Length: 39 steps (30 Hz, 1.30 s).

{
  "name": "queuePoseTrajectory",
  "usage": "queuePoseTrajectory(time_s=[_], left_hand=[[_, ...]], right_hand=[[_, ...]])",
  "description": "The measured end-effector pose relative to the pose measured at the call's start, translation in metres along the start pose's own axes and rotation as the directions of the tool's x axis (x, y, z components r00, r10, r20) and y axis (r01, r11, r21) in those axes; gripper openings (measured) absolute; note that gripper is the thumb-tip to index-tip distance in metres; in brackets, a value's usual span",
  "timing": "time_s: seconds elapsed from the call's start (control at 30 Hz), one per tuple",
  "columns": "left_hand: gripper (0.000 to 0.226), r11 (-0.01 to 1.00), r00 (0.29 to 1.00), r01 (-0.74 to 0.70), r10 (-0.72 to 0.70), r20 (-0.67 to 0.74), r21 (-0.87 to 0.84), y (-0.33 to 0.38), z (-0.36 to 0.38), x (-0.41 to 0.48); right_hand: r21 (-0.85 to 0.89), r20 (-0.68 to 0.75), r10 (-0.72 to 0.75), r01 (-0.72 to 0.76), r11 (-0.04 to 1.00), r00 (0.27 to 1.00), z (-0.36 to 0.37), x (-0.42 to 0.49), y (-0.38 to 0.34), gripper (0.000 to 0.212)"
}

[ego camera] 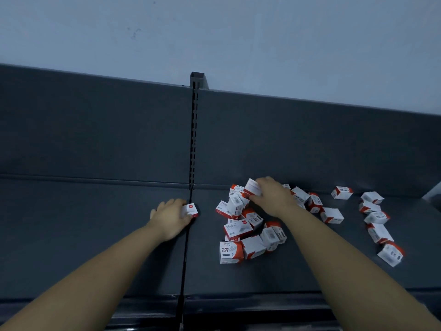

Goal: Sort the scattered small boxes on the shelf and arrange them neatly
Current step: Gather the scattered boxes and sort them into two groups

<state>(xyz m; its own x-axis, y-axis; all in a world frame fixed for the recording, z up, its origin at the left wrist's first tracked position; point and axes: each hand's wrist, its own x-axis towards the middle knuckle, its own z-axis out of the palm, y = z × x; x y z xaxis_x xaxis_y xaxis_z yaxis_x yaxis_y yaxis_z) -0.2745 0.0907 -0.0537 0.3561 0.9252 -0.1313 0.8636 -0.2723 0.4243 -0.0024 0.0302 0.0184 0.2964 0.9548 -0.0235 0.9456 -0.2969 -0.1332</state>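
While the left hand (170, 217) curls its fingers (177, 202) and thumb round a small box (191, 209), the right hand (272, 197) clamps a second box (252, 188) between its thumb and bent fingers. The small box sits low at the seam (185, 259) where two boards of the dark grey shelf (95, 235) meet, off to the left of the heap (248, 225). Whether it rests on the shelf or hangs just above it I cannot tell. It is white with a red square on top and a red band along one side. The second box is tilted, its white printed face up, at the far edge of the heap and close to the back panel (95, 127).

The heap itself is a jumble of white boxes with red ends (some flat, some on edge, some leaning on their neighbours). At its near left corner the paper-clip box (230, 252) stands with its label facing the camera. Just behind it lies the staple box (237, 229), marked 24/6, flat and slightly askew.

Further right, a lone box (341, 192) lies near the back panel. Beyond it a ragged line (377, 218) of several boxes runs from the back toward the front edge, each turned a different way.

A slotted post (193, 139) rises behind the seam against a pale wall (214, 32).
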Motion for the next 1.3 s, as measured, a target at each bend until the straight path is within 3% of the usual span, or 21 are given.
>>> queuePoseTrajectory(time_s=[0.07,0.17,0.37,0.57,0.77,1.0,1.3], left_hand=[[0.044,0.990,0.996,-0.081,0.078,0.031,0.117,-0.003,0.000,0.001],[0.027,0.970,0.992,-0.114,0.123,-0.028,0.215,-0.005,0.000,0.004],[0.018,0.988,0.993,-0.102,0.109,-0.052,0.117,-0.014,-0.005,0.001],[0.029,0.998,0.982,-0.061,0.057,-0.178,-0.019,-0.025,-0.026,-0.013],[0.033,1.000,0.976,-0.015,0.009,-0.216,-0.025,-0.038,-0.054,-0.033],[0.044,0.993,0.981,0.061,-0.079,-0.175,-0.105,-0.057,-0.073,-0.066],[0.043,0.971,0.961,0.216,-0.231,-0.152,-0.105,-0.089,-0.076,-0.091]], right_hand=[[0.067,-0.031,-0.044,0.046,0.997,0.999,-0.004,-0.003,-0.016,0.048],[0.191,-0.005,-0.116,0.115,0.975,0.993,-0.003,-0.009,-0.041,0.046],[0.174,0.040,-0.262,0.251,0.952,0.964,0.013,-0.020,-0.076,0.039],[0.049,0.063,-0.377,0.375,0.926,0.924,0.008,-0.010,-0.104,0.034],[0.003,0.100,-0.463,0.465,0.885,0.881,0.007,-0.002,-0.126,0.029],[0.165,0.147,-0.500,0.477,0.863,0.854,0.018,-0.003,-0.136,0.034],[0.203,0.137,-0.520,0.490,0.848,0.843,0.033,-0.008,-0.173,0.041]])
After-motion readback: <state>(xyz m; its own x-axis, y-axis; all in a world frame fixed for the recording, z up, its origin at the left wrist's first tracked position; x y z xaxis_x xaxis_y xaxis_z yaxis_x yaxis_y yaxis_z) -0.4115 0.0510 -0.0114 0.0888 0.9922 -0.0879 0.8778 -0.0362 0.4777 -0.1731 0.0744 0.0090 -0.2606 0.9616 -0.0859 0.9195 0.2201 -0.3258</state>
